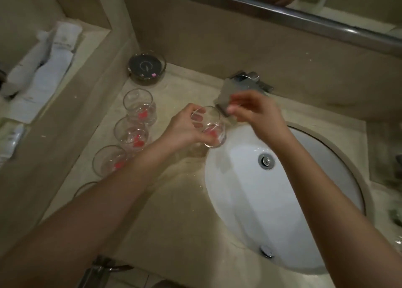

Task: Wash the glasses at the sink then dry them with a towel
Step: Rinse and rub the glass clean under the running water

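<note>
Two hands are meeting over the left rim of the sink (293, 200), just under the tap (235, 92). The left hand (185, 129) is gripping a glass (211, 126), tilted with its mouth toward the right hand (256, 111), which is hovering beside it with loosely curled fingers, apparently holding nothing. Three more glasses (139, 105) are standing in a row on the counter (174, 200), left of the left forearm.

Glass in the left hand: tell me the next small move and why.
Probably turn the tap on. The left hand grips the glass at the sink's edge, tilted toward the faucet; the right hand is at the faucet, and no water seems to be running yet.
</note>
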Demonstrator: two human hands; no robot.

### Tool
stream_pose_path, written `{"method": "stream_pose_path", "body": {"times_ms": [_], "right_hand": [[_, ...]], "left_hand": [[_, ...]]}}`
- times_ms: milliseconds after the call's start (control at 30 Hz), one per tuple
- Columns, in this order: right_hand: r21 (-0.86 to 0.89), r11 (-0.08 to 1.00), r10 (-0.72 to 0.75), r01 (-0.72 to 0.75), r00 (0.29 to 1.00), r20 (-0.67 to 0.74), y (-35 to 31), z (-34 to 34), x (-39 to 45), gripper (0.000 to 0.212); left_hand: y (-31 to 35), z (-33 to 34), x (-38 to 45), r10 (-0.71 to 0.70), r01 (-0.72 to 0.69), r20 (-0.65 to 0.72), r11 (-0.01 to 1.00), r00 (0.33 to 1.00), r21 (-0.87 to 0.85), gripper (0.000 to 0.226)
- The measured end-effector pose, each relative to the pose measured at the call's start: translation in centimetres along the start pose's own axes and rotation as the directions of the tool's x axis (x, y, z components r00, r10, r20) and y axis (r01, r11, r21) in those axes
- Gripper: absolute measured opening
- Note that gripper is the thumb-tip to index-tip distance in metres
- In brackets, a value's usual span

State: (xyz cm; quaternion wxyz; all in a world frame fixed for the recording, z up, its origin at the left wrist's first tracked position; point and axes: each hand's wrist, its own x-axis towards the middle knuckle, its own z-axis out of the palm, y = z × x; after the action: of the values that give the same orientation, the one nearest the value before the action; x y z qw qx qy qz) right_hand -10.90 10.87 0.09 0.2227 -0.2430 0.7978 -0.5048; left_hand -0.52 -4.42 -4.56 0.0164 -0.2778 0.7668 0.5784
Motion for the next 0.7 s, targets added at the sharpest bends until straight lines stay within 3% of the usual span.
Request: {"method": "stream_pose_path", "body": {"times_ms": [67, 167, 333, 500, 700], "right_hand": [[0.162, 0.987, 0.049, -0.015, 0.977, -0.209, 0.5, -2.2, 0.8, 0.013], [0.171, 0.983, 0.129, -0.064, 0.906, -0.404, 2.6, -4.8, 3.1, 0.012], [0.294, 0.94, 0.269, -0.173, 0.906, -0.326, 6.0, -5.6, 5.7, 0.033], [0.503, 0.855, 0.295, -0.127, 0.916, -0.27, 7.3, -4.2, 6.3, 0.026], [0.539, 0.833, 0.316, -0.123, 0.906, -0.282, 7.7, -4.3, 7.0, 0.029]], "left_hand": [[-0.5, 2.3, -0.2, -0.048, 0.044, -0.021, 0.987, 0.999, -0.153, 0.08], [-1.3, 5.4, -0.6, -0.125, 0.11, -0.019, 0.923, 0.992, -0.368, 0.076], [-1.4, 8.4, -1.0, -0.185, 0.189, 0.05, 0.9, 0.982, -0.393, 0.081], [-1.7, 10.1, -0.6, -0.277, 0.262, 0.046, 0.825, 0.96, -0.501, 0.07], [-0.9, 11.3, -0.2, -0.28, 0.274, 0.071, 0.802, 0.957, -0.53, 0.069]]}}
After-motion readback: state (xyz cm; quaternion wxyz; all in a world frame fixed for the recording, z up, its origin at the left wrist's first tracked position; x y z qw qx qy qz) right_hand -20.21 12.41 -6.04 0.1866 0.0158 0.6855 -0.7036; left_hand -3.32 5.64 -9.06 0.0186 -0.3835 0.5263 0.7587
